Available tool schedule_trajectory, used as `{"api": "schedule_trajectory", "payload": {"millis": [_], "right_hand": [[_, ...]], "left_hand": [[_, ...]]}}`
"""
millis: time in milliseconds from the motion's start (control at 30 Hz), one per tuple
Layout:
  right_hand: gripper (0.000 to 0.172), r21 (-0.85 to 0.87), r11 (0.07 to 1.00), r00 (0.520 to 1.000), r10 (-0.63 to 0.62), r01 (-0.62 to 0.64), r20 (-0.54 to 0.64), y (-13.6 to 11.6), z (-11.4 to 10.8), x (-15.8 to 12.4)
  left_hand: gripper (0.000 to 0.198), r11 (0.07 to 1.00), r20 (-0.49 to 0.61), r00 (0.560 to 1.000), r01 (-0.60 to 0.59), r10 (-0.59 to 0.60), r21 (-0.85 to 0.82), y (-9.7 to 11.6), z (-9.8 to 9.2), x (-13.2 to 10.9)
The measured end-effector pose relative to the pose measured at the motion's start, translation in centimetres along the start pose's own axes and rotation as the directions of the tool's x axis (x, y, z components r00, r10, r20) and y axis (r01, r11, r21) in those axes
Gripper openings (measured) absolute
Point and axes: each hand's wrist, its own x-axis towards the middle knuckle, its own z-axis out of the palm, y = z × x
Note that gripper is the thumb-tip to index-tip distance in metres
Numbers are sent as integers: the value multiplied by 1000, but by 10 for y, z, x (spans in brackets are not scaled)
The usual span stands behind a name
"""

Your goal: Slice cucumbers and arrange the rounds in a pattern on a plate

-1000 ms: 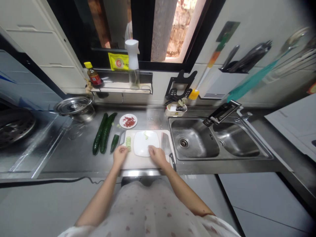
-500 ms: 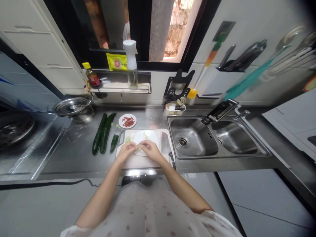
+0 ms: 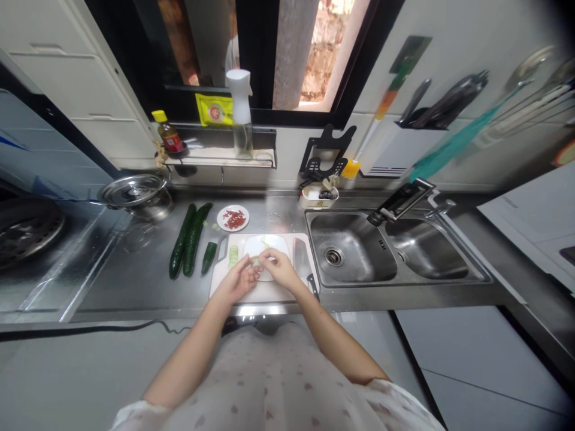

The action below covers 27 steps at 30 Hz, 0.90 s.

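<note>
My left hand (image 3: pixel 239 280) and my right hand (image 3: pixel 278 267) meet over a white square plate (image 3: pixel 269 243) on a white cutting board (image 3: pixel 265 293). My right hand's fingers pinch a pale green cucumber slice (image 3: pixel 256 261). My left hand's fingers curl beside it, close to the slice. A short row of cucumber slices (image 3: pixel 233 255) lies on the board's left part. One slice (image 3: pixel 265 240) rests at the plate's far edge. A cleaver (image 3: pixel 302 260) lies along the board's right side.
Two whole cucumbers (image 3: pixel 187 246) and a cut piece (image 3: pixel 208 257) lie left of the board. A small dish of red bits (image 3: pixel 233 218) sits behind. A lidded pot (image 3: pixel 135 194) stands far left. A double sink (image 3: pixel 390 254) is on the right.
My left hand left the slice row and both hands came together over the plate with a slice, then shifted slightly farther over it.
</note>
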Motion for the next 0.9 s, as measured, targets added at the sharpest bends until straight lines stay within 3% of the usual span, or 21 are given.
{"api": "schedule_trajectory", "payload": {"millis": [100, 433, 900], "right_hand": [[16, 25, 1000, 1000, -9, 9, 0, 1, -1, -2], [17, 5, 1000, 1000, -11, 11, -19, -4, -6, 0], [19, -17, 999, 1000, 26, -27, -13, 6, -14, 8]], "left_hand": [[23, 998, 3, 998, -68, 68, -5, 2, 2, 1], [46, 956, -31, 969, -238, 246, 171, 12, 1, -5], [43, 774, -26, 884, -394, 467, 495, 22, 8, -2]]}}
